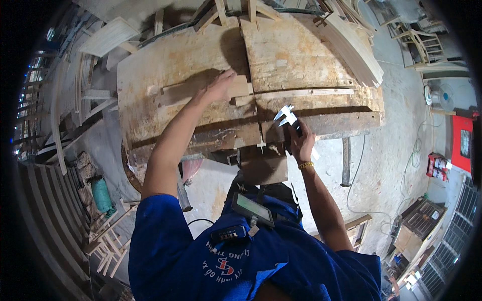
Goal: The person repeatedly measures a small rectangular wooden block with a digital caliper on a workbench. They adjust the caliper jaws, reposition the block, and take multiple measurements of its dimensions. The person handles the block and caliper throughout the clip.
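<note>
My left hand (219, 87) is closed on a pale wooden piece (241, 86) that lies on the workbench (165, 60). Part of that piece is hidden under the hand. Just below its right end sits a small wooden block (244, 101). In my right hand (303, 142), near the bench's front edge, is a caliper (285, 115). Its jaws point up and to the left, over the bench, and my fingers wrap its body. The caliper is apart from the wooden piece.
A thin wooden strip (306, 93) lies along the bench, right of a dark gap. Long boards (351, 50) rest at its far right corner. A flat panel (109, 37) stands at the far left. Wooden frames (108, 246) are at lower left, and a fan (444, 97) is at right.
</note>
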A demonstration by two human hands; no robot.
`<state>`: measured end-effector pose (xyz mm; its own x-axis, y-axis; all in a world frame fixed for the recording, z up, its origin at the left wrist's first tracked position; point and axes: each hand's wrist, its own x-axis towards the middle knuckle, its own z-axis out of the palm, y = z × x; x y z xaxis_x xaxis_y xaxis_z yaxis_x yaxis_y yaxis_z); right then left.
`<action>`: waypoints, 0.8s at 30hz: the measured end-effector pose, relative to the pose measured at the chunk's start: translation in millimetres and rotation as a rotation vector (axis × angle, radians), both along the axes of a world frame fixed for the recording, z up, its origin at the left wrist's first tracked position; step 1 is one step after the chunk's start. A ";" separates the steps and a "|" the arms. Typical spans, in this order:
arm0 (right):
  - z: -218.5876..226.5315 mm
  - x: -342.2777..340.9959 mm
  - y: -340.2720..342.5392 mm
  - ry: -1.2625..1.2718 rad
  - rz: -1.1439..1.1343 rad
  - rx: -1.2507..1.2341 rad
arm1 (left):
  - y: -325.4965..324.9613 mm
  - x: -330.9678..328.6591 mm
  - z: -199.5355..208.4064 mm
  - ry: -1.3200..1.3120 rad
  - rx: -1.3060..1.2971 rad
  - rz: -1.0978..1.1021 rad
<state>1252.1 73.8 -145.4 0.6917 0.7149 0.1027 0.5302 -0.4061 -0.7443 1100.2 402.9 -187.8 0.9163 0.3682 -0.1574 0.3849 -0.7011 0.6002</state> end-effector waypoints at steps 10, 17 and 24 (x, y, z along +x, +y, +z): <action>14.9 9.3 -17.0 -0.017 -0.085 -0.019 | -9.6 12.9 17.7 0.131 0.133 -0.073; -25.6 41.4 -150.7 0.656 -0.949 -0.097 | -36.1 -5.5 78.0 0.112 0.236 0.114; -183.5 84.2 -76.8 1.589 -1.256 0.524 | -158.7 180.8 259.3 -0.068 0.492 -0.421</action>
<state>1336.3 -3.1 -328.9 0.3407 0.0066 -0.9402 -0.8641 0.3962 -0.3104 1281.0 244.3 71.5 0.9999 -0.0103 0.0015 -0.0103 -0.9830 0.1836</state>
